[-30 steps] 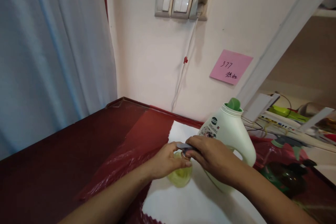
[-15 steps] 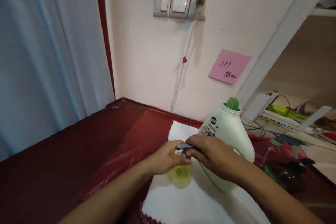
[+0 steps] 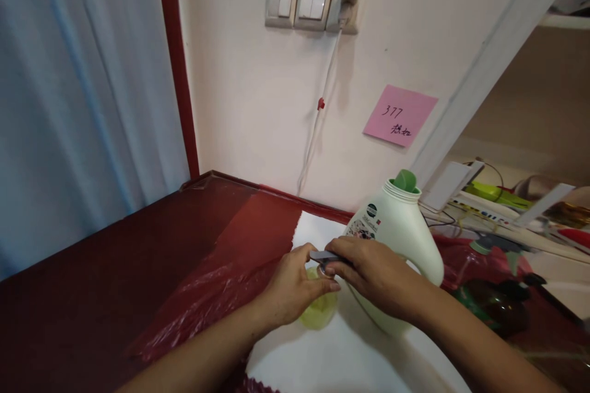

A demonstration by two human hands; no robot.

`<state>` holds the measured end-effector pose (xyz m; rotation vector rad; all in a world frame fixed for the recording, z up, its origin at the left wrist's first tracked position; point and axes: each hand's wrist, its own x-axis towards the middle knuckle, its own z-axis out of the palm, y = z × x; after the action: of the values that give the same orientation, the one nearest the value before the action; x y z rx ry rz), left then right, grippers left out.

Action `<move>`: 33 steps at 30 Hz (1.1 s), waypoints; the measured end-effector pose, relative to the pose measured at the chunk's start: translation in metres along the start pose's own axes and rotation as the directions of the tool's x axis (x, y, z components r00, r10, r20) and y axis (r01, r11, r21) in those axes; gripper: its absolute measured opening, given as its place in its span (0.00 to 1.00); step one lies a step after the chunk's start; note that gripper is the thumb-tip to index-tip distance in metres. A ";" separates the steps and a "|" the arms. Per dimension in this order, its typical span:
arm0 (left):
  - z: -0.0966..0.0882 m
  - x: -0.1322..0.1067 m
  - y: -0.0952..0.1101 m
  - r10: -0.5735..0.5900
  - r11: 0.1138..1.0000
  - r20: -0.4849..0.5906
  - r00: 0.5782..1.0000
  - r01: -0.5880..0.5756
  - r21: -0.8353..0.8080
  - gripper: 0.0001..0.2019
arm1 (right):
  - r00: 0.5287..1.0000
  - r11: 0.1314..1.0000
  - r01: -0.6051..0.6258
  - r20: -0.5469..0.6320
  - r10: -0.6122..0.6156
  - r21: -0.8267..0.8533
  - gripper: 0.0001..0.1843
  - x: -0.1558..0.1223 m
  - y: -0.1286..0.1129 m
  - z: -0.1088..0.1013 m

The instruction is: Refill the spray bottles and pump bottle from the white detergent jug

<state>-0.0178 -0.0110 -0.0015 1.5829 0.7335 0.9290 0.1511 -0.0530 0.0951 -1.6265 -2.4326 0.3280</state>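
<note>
My left hand (image 3: 291,285) is closed, with thumb and fingers curled around the top of a small see-through bottle (image 3: 318,312) of yellow-green colour. Just to its right, my right hand (image 3: 369,270) pinches a flat grey metal tool (image 3: 324,255), perhaps a bottle opener; most of it is hidden in the fingers. The tool's tip lies over the bottle's mouth, close to my left fingers. Under the bottle is a white sheet (image 3: 286,356). A pale green detergent jug (image 3: 391,215) with an uncapped neck stands directly behind my right hand.
Dark red plastic film (image 3: 207,295) covers the table at left. Spray bottles (image 3: 493,301) lie or stand at the right, below a shelf with a white router (image 3: 483,212). A white cord (image 3: 313,135) hangs down the wall, and a blue curtain (image 3: 83,92) is at left.
The view has shifted slightly. My left hand has turned a little and covers more of the bottle's left side. The tool stays in nearly the same place over the bottle's mouth.
</note>
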 end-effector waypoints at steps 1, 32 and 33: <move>-0.001 0.001 0.000 0.001 1.000 0.029 1.000 -0.001 -0.019 0.15 | 1.000 1.000 0.002 -0.002 -0.002 0.000 0.09 0.000 0.000 0.000; -0.045 -0.019 -0.014 -0.057 0.985 0.222 0.973 0.018 0.172 0.30 | 0.692 0.999 0.013 -0.722 0.023 0.045 0.05 -0.071 -0.023 0.107; -0.044 -0.019 -0.016 -0.054 0.986 0.215 0.975 0.017 0.167 0.30 | 0.715 0.994 -0.021 -0.694 0.089 0.105 0.02 -0.068 -0.024 0.109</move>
<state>-0.0653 -0.0019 -0.0165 1.7783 0.6939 0.6679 0.1250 -0.1329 -0.0047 -1.4280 -1.7581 -0.1616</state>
